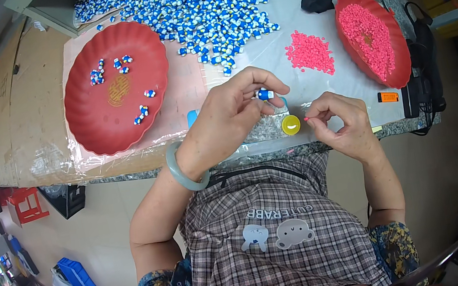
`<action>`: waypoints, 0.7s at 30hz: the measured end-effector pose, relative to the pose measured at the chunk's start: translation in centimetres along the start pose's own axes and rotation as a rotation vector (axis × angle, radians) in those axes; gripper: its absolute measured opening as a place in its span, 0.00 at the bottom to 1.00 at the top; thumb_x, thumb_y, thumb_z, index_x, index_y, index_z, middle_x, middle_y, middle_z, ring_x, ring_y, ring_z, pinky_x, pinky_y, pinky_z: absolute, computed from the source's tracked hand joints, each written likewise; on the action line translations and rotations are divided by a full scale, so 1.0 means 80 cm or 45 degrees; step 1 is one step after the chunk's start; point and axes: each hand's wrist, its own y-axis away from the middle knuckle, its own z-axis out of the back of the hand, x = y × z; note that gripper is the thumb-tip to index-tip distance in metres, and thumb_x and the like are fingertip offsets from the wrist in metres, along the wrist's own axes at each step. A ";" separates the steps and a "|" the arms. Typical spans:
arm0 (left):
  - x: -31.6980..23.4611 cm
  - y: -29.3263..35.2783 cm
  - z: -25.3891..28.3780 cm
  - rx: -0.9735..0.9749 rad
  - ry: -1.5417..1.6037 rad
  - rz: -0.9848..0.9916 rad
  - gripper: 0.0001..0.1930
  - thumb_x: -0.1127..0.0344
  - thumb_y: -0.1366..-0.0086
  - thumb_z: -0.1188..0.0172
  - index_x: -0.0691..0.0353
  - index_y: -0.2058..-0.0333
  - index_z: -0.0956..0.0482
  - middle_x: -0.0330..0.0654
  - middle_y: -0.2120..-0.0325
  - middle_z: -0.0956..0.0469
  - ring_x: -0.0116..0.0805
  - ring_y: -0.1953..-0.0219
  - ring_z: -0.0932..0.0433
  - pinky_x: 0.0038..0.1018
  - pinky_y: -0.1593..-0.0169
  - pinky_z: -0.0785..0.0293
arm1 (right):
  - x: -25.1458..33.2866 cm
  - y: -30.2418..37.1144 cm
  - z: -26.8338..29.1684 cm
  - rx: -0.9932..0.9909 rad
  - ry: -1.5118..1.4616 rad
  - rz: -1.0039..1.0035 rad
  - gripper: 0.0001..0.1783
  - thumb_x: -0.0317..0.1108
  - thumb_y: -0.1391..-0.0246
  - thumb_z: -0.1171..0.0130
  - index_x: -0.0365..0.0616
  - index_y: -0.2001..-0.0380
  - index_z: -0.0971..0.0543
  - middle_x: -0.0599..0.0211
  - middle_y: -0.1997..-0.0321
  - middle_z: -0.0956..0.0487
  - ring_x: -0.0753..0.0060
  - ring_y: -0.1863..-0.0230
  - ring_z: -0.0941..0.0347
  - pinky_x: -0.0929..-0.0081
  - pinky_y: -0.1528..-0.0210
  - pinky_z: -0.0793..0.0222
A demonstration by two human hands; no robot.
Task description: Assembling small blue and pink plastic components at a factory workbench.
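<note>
My left hand (pixel 229 109), a pale bangle at its wrist, is closed on a small blue and white figurine (pixel 264 94) above the near part of the table. To its right my right hand (pixel 343 121) pinches a tiny pink piece (pixel 307 119) between thumb and forefinger. Between the two hands stands a small yellow round pot (pixel 291 125), with a whitish patch inside. A loose heap of pink pieces (pixel 310 53) lies beyond my right hand. The hands are apart from each other.
At left, a red scalloped tray (pixel 76 117) holds several figurines with pink bits. A large pile of blue and white figurines (pixel 208 16) spreads across the back. Another red tray (pixel 396 45), full of pink pieces, stands at right near an orange-labelled item (pixel 388 97) and black cloth (pixel 316 0).
</note>
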 end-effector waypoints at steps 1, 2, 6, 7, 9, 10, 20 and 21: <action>0.001 0.001 0.002 0.011 -0.040 0.038 0.18 0.85 0.35 0.54 0.70 0.48 0.24 0.45 0.49 0.20 0.26 0.53 0.21 0.23 0.52 0.23 | -0.001 0.000 0.000 0.012 0.013 0.012 0.06 0.18 0.55 0.35 0.36 0.72 0.21 0.65 0.72 0.19 0.75 0.74 0.22 0.80 0.70 0.26; 0.002 0.003 0.004 0.015 -0.081 0.078 0.17 0.85 0.33 0.53 0.70 0.48 0.24 0.46 0.49 0.21 0.27 0.53 0.21 0.24 0.50 0.22 | -0.001 0.001 0.000 0.028 0.022 0.028 0.06 0.18 0.55 0.35 0.36 0.72 0.21 0.65 0.72 0.19 0.75 0.74 0.22 0.80 0.70 0.26; 0.001 0.006 0.006 -0.054 -0.062 0.148 0.14 0.80 0.29 0.50 0.71 0.48 0.23 0.45 0.49 0.20 0.27 0.56 0.19 0.21 0.53 0.22 | 0.000 0.000 0.000 0.068 0.038 0.028 0.06 0.17 0.55 0.35 0.36 0.72 0.21 0.65 0.71 0.19 0.75 0.75 0.22 0.80 0.71 0.26; 0.003 0.007 0.005 -0.114 0.002 0.082 0.13 0.76 0.28 0.49 0.69 0.48 0.23 0.44 0.55 0.18 0.23 0.61 0.21 0.18 0.61 0.25 | 0.000 0.001 0.000 0.082 0.068 0.044 0.07 0.17 0.55 0.35 0.36 0.71 0.21 0.65 0.71 0.19 0.75 0.75 0.22 0.80 0.72 0.26; 0.005 0.007 0.007 -0.178 0.066 0.019 0.12 0.73 0.26 0.49 0.67 0.49 0.22 0.43 0.61 0.16 0.19 0.67 0.22 0.14 0.70 0.29 | -0.001 0.002 -0.001 0.098 0.096 0.061 0.07 0.17 0.54 0.35 0.36 0.71 0.21 0.65 0.71 0.19 0.76 0.76 0.22 0.80 0.73 0.26; 0.005 0.008 0.010 -0.142 0.106 0.011 0.12 0.70 0.26 0.49 0.67 0.49 0.21 0.43 0.61 0.16 0.18 0.68 0.23 0.14 0.70 0.29 | -0.001 0.002 -0.001 0.107 0.108 0.073 0.07 0.17 0.54 0.35 0.36 0.71 0.21 0.64 0.71 0.19 0.76 0.76 0.22 0.79 0.74 0.27; -0.002 0.018 0.010 -0.157 -0.040 -0.038 0.11 0.66 0.25 0.46 0.66 0.54 0.19 0.36 0.71 0.21 0.18 0.74 0.27 0.15 0.71 0.30 | 0.001 0.001 -0.006 0.141 0.336 0.237 0.10 0.17 0.55 0.34 0.38 0.70 0.23 0.62 0.71 0.20 0.67 0.76 0.22 0.73 0.75 0.26; -0.003 0.019 0.011 -0.157 -0.037 -0.037 0.11 0.66 0.25 0.46 0.66 0.54 0.19 0.36 0.71 0.21 0.18 0.74 0.27 0.15 0.71 0.30 | 0.001 0.001 -0.007 0.144 0.337 0.236 0.10 0.17 0.55 0.34 0.38 0.70 0.23 0.62 0.71 0.20 0.67 0.76 0.22 0.73 0.75 0.26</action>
